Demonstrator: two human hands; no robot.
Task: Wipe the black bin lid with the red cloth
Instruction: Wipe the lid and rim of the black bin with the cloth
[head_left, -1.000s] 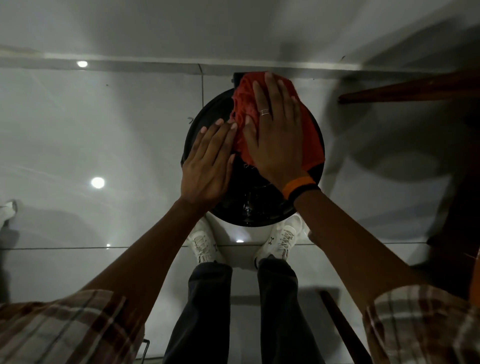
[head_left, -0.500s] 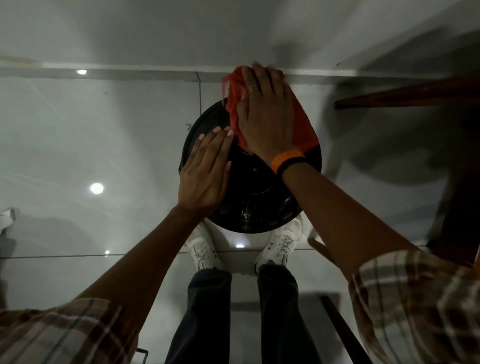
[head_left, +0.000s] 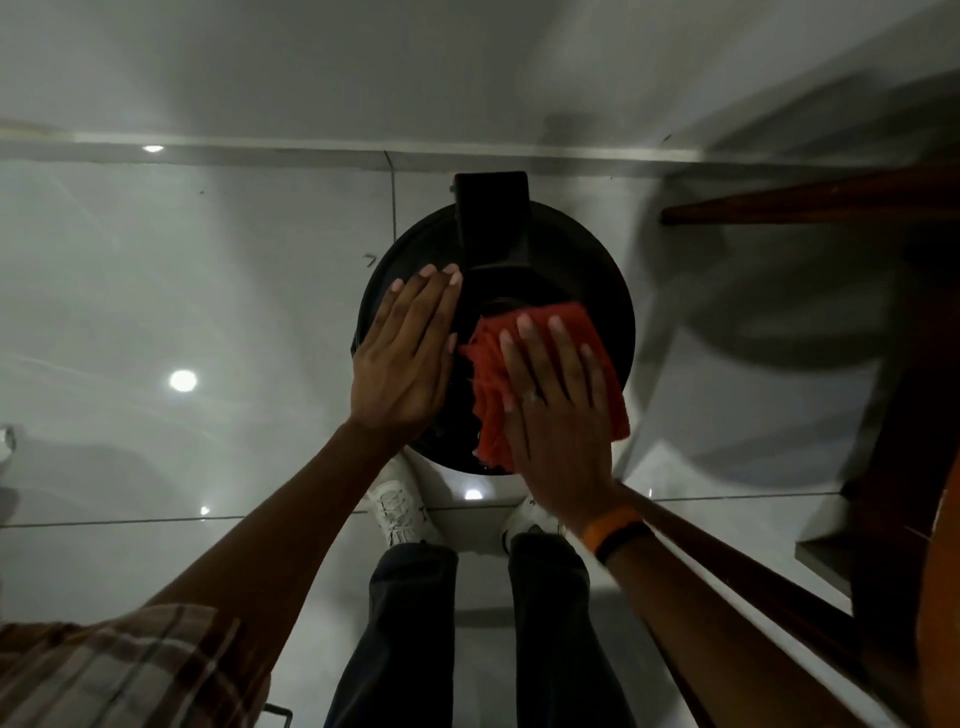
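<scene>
The round black bin lid (head_left: 587, 260) lies below me on a glossy tiled floor, its hinge block (head_left: 491, 213) at the far side. My right hand (head_left: 558, 415) presses flat on the red cloth (head_left: 488, 395), which covers the lid's near right part. My left hand (head_left: 408, 353) lies flat, fingers together, on the lid's left side and holds nothing. The cloth's middle is hidden under my right hand.
My white shoes (head_left: 400, 506) and dark trousers (head_left: 410, 623) stand right behind the bin. Dark wooden furniture (head_left: 810, 202) juts in at the upper right and runs down the right edge. A wall skirting (head_left: 260, 150) crosses beyond the bin.
My right hand has dragged the red cloth from the lid's far edge toward me, onto the near right part. The hinge block is now uncovered. My left hand stays on the left side.
</scene>
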